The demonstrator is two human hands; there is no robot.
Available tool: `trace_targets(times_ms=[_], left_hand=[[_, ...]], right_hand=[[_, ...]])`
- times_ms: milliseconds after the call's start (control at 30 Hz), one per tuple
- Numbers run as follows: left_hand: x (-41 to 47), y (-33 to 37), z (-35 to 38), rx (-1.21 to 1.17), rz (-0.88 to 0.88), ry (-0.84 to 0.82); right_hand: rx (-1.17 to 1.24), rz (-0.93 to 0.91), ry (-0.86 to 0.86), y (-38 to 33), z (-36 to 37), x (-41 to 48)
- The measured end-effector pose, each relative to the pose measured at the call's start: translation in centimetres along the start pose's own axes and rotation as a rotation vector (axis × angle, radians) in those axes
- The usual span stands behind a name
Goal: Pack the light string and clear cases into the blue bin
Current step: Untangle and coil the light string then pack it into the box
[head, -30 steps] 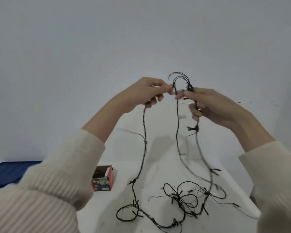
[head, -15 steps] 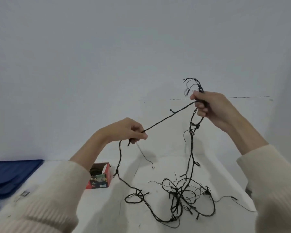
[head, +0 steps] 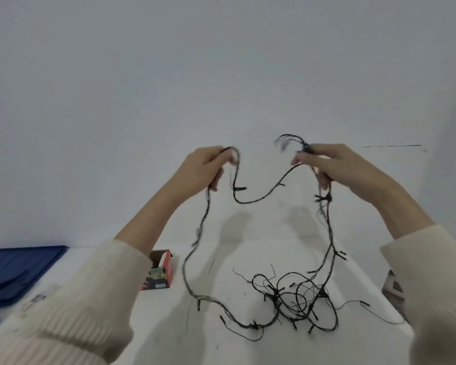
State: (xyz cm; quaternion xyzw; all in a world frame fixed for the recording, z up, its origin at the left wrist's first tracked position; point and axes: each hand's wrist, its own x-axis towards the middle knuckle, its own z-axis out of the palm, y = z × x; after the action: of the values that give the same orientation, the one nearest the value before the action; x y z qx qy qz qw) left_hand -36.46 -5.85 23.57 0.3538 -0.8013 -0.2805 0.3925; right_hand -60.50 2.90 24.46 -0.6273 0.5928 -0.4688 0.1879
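Note:
A black light string (head: 292, 299) lies partly tangled on the white table (head: 221, 259), with two strands rising to my raised hands. My left hand (head: 206, 167) grips one strand at its top. My right hand (head: 327, 164) holds a bunch of gathered loops that stick out above its fingers. A slack length of string sags between the two hands. The blue bin (head: 13, 270) sits at the table's far left edge, partly cut off. No clear cases are visible.
A small red cardboard box (head: 159, 272), open at the top, stands on the table behind my left forearm. A pale wall rises behind the table. Something reddish (head: 392, 285) shows past the table's right edge.
My left hand has risen from low over the table to the height of my right hand, bringing its strand up; the taut length between the hands now hangs slack.

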Motion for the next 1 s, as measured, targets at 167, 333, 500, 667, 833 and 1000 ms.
trace_targets(times_ms=[167,333,500,667,833,1000], left_hand=[[1.8,6.2,1.1,0.303,0.212,-0.190],[1.4,3.4,1.2,0.253,0.194,-0.056],[-0.3,-5.7,0.3,0.475,-0.097,-0.045],[-1.3,-9.9,-1.2,0.158,-0.385,0.013],[1.2,-1.8,0.9,-0.003,-0.180,0.030],[2.6,5.2,3.3,0.120,0.116,-0.090]], right_hand=[[0.321,-0.096,-0.304,-3.8,1.5,-0.5],[0.347,0.040,-0.209,-3.2,0.8,0.2],[0.702,0.103,0.121,-0.8,-3.0,0.7],[0.552,0.105,0.312,1.4,-5.2,0.4],[-0.205,0.079,-0.102,-1.3,-1.8,-0.9],[0.067,-0.023,-0.358,-4.2,1.4,-1.4]])
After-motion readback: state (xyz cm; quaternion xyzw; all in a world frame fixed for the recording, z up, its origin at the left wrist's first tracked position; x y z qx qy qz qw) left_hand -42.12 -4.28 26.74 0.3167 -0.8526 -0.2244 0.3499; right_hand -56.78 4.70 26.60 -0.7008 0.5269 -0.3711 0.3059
